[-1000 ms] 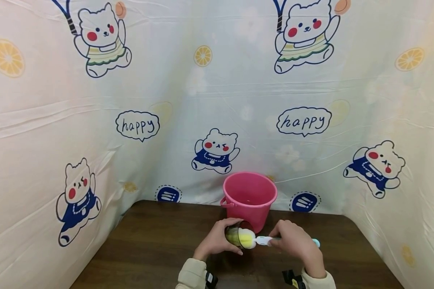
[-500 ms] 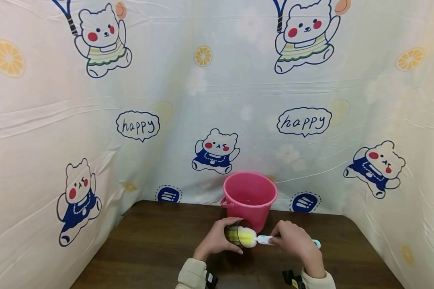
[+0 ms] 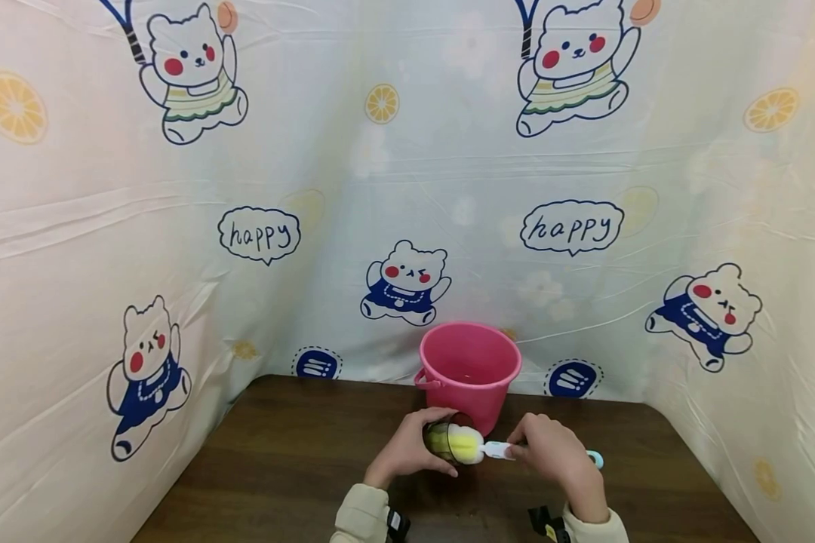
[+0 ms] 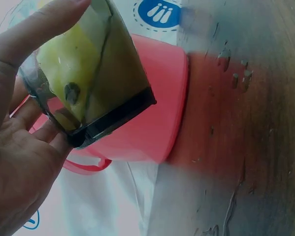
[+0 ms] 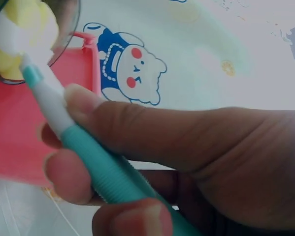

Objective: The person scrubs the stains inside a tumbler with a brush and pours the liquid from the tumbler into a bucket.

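My left hand (image 3: 410, 446) grips a dark see-through cup (image 4: 120, 73), tipped on its side with its mouth toward the right. Inside it sits the yellow and white sponge head of a cup brush (image 3: 465, 445), part of it sticking out past the rim. My right hand (image 3: 550, 450) holds the brush by its white and teal handle (image 5: 108, 172), thumb and fingers wrapped round the grip. In the right wrist view, the sponge (image 5: 26, 29) shows within the cup's mouth. Both hands are above the table, in front of the pink bucket.
A pink bucket (image 3: 472, 392) with its handle hanging at the left stands at the back of the dark wooden table (image 3: 299, 445). Water drops (image 4: 236, 78) lie on the tabletop. A printed cloth (image 3: 407, 166) hangs behind and at both sides.
The brush has shifted slightly to the right, so a little more of its sponge shows outside the cup. The hands and bucket stay almost where they were.
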The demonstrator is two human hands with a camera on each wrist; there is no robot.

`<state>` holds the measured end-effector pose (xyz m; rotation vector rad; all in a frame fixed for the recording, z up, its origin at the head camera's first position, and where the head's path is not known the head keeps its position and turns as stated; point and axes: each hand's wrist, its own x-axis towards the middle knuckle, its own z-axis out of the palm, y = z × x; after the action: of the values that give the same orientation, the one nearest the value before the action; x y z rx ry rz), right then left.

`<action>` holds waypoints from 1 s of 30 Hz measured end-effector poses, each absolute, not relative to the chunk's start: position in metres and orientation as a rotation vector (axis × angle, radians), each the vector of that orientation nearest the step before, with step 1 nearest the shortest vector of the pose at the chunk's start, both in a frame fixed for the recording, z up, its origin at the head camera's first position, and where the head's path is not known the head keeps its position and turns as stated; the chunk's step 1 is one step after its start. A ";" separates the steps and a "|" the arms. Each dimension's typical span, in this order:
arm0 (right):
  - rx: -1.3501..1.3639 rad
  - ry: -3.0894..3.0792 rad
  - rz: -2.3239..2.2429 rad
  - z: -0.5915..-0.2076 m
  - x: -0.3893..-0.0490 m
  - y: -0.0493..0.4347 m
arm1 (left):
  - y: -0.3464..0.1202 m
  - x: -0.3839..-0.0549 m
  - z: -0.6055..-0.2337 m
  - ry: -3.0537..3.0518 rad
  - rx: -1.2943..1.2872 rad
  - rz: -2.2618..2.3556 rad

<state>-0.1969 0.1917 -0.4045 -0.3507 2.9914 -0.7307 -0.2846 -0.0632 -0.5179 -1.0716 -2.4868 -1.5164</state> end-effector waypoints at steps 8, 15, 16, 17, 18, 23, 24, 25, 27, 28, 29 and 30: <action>-0.448 2.956 -0.790 -0.403 -0.197 0.200 | -0.060 -0.285 -0.520 -2.499 -1.071 -1.515; -0.296 2.969 -0.761 -0.405 -0.197 0.198 | -0.057 -0.283 -0.519 -2.509 -1.062 -1.507; -0.307 2.953 -0.767 -0.405 -0.196 0.198 | -0.057 -0.283 -0.519 -2.515 -1.066 -1.500; -0.331 2.934 -0.774 -0.404 -0.196 0.199 | -0.057 -0.283 -0.520 -2.522 -1.075 -1.489; -0.360 2.913 -0.787 -0.404 -0.196 0.199 | -0.057 -0.283 -0.521 -2.528 -1.083 -1.478; -0.502 2.864 -0.851 -0.403 -0.195 0.205 | -0.056 -0.284 -0.525 -2.540 -1.097 -1.483; -0.499 2.867 -0.860 -0.403 -0.196 0.206 | -0.056 -0.284 -0.525 -2.540 -1.090 -1.494; -0.489 2.876 -0.861 -0.403 -0.196 0.207 | -0.056 -0.284 -0.525 -2.539 -1.083 -1.506; -0.451 2.897 -0.852 -0.403 -0.197 0.209 | -0.056 -0.285 -0.525 -2.535 -1.072 -1.512; -0.421 2.906 -0.848 -0.403 -0.198 0.210 | -0.056 -0.285 -0.524 -2.535 -1.067 -1.515; -0.388 2.916 -0.842 -0.403 -0.198 0.210 | -0.056 -0.286 -0.524 -2.534 -1.065 -1.516; -0.358 2.924 -0.834 -0.403 -0.199 0.211 | -0.056 -0.286 -0.524 -2.533 -1.063 -1.515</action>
<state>-0.1985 0.2108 -0.4033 -0.3578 2.9236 -0.8335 -0.2864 -0.0557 -0.5239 -1.0629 -2.5326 -1.5149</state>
